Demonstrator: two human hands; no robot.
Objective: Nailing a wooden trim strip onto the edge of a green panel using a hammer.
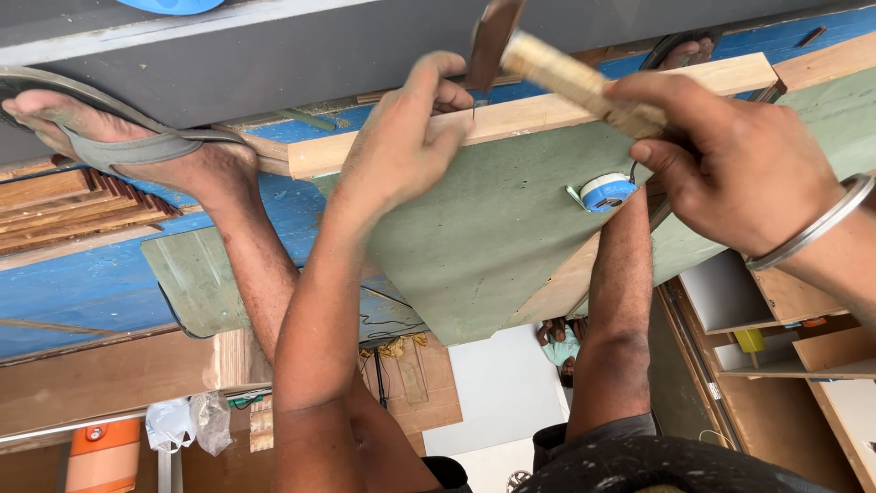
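Up close from the head camera, the left hand [401, 137] pinches a thin steel nail [474, 111] upright on the pale wooden strip [511, 114] edging the green board [493, 228]. The right hand [730, 155] clenches the wooden-handled hammer [566, 73] raised above it. That nail looks slender, easily bent, best held low on its shank. A blue tape roll [607, 190] lies nearby; the sandalled foot [128, 137] braces the boards.

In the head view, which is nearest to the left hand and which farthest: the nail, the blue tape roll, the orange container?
From the left hand:
1. Nail, pinched at its fingertips over the wooden strip.
2. Blue tape roll, to the right on the green board.
3. Orange container, far off at the lower left.
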